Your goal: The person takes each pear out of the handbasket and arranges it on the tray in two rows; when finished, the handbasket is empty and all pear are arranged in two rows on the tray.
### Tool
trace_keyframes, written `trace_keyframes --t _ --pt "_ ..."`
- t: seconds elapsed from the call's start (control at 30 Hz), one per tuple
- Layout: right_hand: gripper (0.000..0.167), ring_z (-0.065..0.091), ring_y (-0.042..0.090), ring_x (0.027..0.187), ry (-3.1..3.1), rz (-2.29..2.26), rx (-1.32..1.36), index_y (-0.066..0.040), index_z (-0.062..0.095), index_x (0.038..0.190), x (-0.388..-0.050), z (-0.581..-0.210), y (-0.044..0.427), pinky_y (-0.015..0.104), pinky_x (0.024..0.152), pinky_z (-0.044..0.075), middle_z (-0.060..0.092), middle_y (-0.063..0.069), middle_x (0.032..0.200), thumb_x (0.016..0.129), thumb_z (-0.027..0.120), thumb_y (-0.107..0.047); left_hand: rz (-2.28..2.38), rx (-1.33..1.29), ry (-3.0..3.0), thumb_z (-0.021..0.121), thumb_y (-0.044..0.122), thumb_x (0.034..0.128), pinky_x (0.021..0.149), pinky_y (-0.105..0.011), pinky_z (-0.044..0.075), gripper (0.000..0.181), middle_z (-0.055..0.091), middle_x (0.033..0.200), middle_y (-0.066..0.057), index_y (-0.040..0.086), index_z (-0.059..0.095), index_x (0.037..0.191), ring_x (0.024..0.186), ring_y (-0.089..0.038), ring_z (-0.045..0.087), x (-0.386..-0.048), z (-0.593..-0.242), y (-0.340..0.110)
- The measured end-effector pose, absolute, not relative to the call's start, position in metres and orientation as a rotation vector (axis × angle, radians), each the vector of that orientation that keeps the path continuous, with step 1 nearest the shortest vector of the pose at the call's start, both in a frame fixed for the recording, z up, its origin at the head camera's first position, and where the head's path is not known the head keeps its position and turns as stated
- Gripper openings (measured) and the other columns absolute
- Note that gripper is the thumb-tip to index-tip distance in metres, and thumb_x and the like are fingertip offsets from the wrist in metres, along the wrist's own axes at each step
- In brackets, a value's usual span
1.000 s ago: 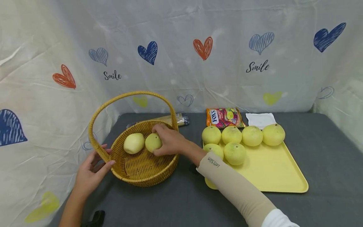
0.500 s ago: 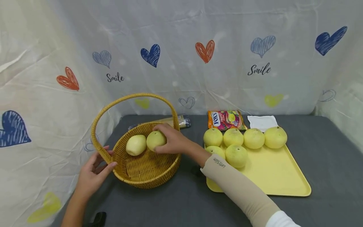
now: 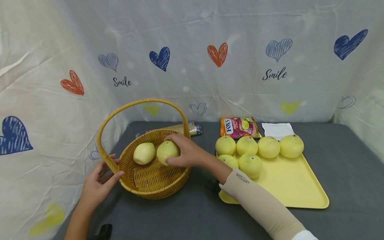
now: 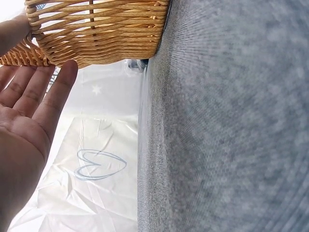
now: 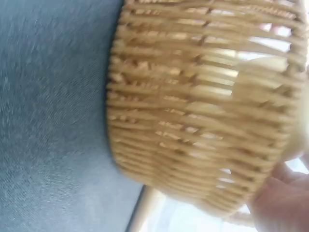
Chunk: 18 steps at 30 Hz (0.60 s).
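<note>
A wicker basket with a tall arched handle stands at the left of the table. My left hand grips its left side, thumb and fingers on either side of the handle's base. In the left wrist view, the fingers reach the woven wall from outside. My right hand holds a round yellow-green fruit inside the basket. Left of it, a second round pale fruit lies near the back wall. The right wrist view is blurred, and the basket hides most of that hand.
A yellow tray on the right bears several similar fruits, partly behind the right sleeve. Behind it lie a FOX'S candy bag and a white tissue pack. A plastic-wrapped bundle sits behind the basket.
My right hand and its fruit have moved slightly right inside the basket, away from the second fruit. The left hand keeps its place on the basket.
</note>
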State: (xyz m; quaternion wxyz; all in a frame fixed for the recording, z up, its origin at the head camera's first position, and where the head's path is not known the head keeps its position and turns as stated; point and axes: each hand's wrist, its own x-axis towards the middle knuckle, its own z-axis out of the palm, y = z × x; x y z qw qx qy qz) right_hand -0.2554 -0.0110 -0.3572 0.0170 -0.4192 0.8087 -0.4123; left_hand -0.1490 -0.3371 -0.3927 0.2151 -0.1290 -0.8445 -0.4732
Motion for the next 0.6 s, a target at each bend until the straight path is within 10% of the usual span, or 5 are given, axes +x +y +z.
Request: trace_keyframes --t 0.6 --pt "0.063 0.054 0.014 0.102 2.621 -1.375 -1.137 -0.019 0.051 0.140 -0.220 -0.339 0.030 0.034 0.077 0.053 0.051 -0.002 0.133 0.083 0.075 -0.031 -1.332 -0.349 -2.339 0.071 -0.010 0.0881 0.087 -0.016 0.052 0.061 0.063 0.126 -0.013 0.002 0.050 0.144 0.115 -0.006 0.060 -0.148 -0.392 -0.337"
